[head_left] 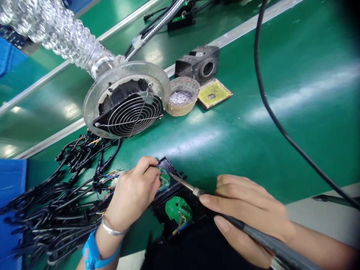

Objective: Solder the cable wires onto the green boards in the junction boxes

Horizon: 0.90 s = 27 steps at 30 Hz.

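Note:
My right hand point(247, 206) grips a soldering iron point(242, 224) by its dark handle. The iron's metal tip points left, close to a round green circuit board point(164, 179) in a black plastic housing point(171, 168). Over that board's left side, my left hand point(140, 183) is closed with its fingers bent; what they pinch is hidden. A second green circuit board point(177, 209), with coloured wires at its lower edge, sits in a black housing nearer to me. On my left wrist are a metal bangle and a blue strap.
Black cables point(64, 210) with coloured wire ends pile up at left, beside a blue bin point(12, 206). A fume extractor fan point(132, 112) hangs above the green bench. Behind stand a solder bowl point(182, 108), an iron stand point(197, 67) and a yellow sponge point(215, 92). A black cord point(277, 118) crosses the right side.

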Each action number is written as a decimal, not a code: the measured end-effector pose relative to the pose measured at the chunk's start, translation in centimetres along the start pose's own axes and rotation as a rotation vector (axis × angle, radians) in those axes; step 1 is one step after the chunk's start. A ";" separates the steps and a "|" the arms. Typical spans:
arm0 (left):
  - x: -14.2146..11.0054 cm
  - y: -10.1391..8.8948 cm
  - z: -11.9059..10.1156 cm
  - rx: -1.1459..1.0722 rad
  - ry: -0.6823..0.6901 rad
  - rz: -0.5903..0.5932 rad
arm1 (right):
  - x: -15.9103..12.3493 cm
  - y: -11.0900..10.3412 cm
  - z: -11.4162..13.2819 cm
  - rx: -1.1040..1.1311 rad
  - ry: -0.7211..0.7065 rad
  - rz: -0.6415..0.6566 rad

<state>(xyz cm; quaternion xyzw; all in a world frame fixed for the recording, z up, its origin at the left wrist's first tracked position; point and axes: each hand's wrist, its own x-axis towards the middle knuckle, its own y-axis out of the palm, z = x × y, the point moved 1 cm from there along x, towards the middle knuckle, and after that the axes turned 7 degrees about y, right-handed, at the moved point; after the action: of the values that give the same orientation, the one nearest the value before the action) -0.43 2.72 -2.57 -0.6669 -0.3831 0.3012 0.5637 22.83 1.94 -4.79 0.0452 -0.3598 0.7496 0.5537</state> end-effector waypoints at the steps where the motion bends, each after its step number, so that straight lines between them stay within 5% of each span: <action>1: 0.0 0.0 0.0 0.000 -0.002 0.001 | 0.1 0.0 0.0 0.001 -0.002 0.006; 9: -0.1 -0.2 0.0 -0.018 -0.015 0.002 | 0.5 0.0 -0.2 0.010 -0.013 -0.021; 15: 0.0 0.4 0.1 -0.028 -0.049 0.033 | 0.7 1.5 -1.4 0.138 -0.022 -0.211; 19: -0.7 -1.7 -0.5 -0.037 -0.056 0.045 | 0.8 2.5 -1.4 0.129 0.023 -0.143; 24: -6.3 -7.9 -2.0 0.065 -0.121 -0.175 | 0.9 3.2 -1.0 0.099 -0.077 0.113; 27: -11.5 -9.1 -2.4 0.076 -0.205 -0.251 | 0.7 3.8 -0.8 0.009 -0.089 0.209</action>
<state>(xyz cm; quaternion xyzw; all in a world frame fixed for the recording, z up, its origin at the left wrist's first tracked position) -6.01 -7.69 6.42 -0.5576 -0.5072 0.3092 0.5797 19.53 2.48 -6.96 0.0431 -0.3836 0.8021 0.4557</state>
